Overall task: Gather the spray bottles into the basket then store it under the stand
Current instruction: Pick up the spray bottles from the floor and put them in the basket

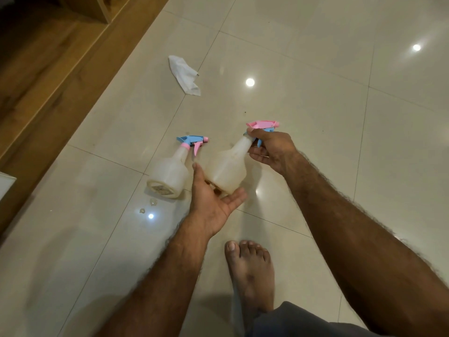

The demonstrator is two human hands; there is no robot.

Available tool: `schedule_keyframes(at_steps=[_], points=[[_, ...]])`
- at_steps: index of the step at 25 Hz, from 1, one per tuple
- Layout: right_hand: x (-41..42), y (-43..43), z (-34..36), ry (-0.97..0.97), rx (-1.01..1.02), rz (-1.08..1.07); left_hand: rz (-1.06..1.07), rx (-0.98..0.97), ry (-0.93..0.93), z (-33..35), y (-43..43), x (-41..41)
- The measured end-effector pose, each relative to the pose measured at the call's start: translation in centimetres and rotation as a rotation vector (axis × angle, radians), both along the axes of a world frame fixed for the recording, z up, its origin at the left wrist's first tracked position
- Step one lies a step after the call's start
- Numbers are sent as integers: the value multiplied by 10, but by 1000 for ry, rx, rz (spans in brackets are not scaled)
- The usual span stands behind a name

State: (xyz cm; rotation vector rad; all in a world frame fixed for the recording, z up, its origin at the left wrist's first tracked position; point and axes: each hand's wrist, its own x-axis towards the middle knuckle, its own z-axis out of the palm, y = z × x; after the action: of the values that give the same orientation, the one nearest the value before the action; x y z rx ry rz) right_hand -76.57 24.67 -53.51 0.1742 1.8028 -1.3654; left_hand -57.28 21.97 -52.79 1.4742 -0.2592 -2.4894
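A translucent white spray bottle with a pink head (227, 169) is tilted above the tiled floor. My right hand (272, 148) grips its neck just under the pink nozzle. My left hand (211, 200) lies under the bottle's base, palm up, fingers mostly straight and cupping it. A second spray bottle with a blue head and pink trigger (171, 171) lies on its side on the floor, just left of my left hand and apart from it. No basket is in view.
A crumpled white cloth (185, 76) lies on the floor beyond the bottles. A wooden stand (60, 69) runs along the left edge. Small water drops (153, 203) sit near the lying bottle. My bare foot (250, 271) stands on the tiles below my hands.
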Motion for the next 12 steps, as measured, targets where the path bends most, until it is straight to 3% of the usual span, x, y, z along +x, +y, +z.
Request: schedule_keyframes(at_steps=[5,7,12], points=[[-6,3,-1,-2,-1,-57,48,-179,26,-6,-3,1],[-3,2,-3,-8,-6,-47,65,-146,24,-2,-4,-2],[-7,-3,-5,3,-39,-49,-249,-111,-76,4,-5,-3]])
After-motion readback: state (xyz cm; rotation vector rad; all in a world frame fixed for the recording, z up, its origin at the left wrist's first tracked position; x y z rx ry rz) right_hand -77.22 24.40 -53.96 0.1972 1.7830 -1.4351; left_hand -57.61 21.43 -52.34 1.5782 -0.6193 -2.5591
